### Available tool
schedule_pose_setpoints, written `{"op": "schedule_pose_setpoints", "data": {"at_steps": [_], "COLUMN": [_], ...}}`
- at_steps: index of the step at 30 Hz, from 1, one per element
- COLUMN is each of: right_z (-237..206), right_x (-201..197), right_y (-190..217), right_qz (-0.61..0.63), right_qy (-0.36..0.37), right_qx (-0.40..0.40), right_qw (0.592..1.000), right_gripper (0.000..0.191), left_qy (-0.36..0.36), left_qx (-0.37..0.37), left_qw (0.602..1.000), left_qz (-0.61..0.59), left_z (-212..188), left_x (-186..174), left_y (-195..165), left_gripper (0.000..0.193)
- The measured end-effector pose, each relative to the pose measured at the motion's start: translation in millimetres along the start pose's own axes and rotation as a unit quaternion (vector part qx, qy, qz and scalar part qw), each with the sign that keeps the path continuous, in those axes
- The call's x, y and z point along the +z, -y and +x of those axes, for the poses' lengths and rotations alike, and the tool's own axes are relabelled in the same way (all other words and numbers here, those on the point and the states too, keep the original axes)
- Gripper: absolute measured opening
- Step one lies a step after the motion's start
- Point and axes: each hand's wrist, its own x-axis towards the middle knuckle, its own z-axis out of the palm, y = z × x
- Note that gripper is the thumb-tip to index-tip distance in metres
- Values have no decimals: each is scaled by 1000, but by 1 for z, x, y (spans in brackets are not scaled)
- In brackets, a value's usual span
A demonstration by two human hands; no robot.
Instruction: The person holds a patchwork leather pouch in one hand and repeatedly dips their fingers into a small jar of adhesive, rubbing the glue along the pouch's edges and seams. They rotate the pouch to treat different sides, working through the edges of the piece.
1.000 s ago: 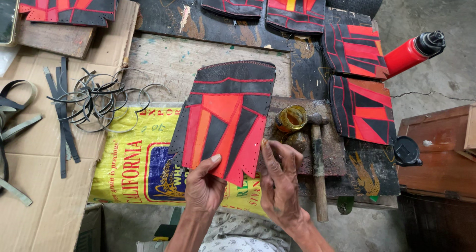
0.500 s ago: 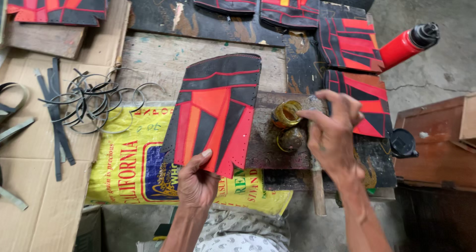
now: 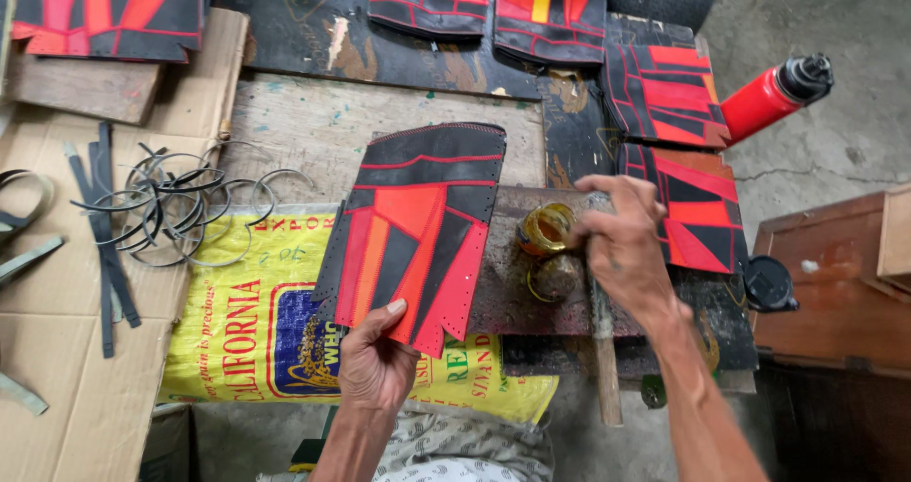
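Leather panel (image 3: 418, 231) (red-black) pinched at bottom edge by left hand (image 3: 375, 363); right hand (image 3: 622, 245) grip closed on glue tin (image 3: 546, 228).

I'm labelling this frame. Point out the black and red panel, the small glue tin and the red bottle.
black and red panel (image 3: 418, 231): head view, middle of its red patch.
small glue tin (image 3: 545, 228): head view, its open top.
red bottle (image 3: 759, 102): head view, red body.

Bare forearms; patterned grey-white trousers (image 3: 455, 449).
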Motion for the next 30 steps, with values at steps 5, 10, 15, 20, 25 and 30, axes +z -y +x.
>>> {"op": "schedule_pose_setpoints", "data": {"at_steps": [5, 10, 15, 20, 25, 30], "right_z": [-39, -49, -48, -54, -61, -63], "right_x": [27, 42, 38, 42, 40, 34], "right_y": [73, 106, 111, 114, 120, 127], "right_qz": [638, 731, 736, 717, 517, 268], "right_qy": [-22, 45, 50, 56, 32, -42], "right_qx": [164, 144, 118, 105, 69, -57], "right_qw": [752, 665, 665, 686, 853, 961], "right_gripper": [61, 85, 90, 89, 86, 76], "left_qy": [14, 24, 26, 27, 17, 15], "left_qx": [-4, -21, -18, -13, -8, -2], "left_qw": [1000, 999, 999, 999, 1000, 1000], "left_qz": [-10, -13, -12, -14, -4, -5], "left_z": [2, 1, 0, 1, 3, 7], "left_x": [8, 13, 14, 15, 14, 9], "left_y": [4, 5, 6, 7, 6, 6], "left_gripper": [30, 30, 32, 30, 27, 16]}}
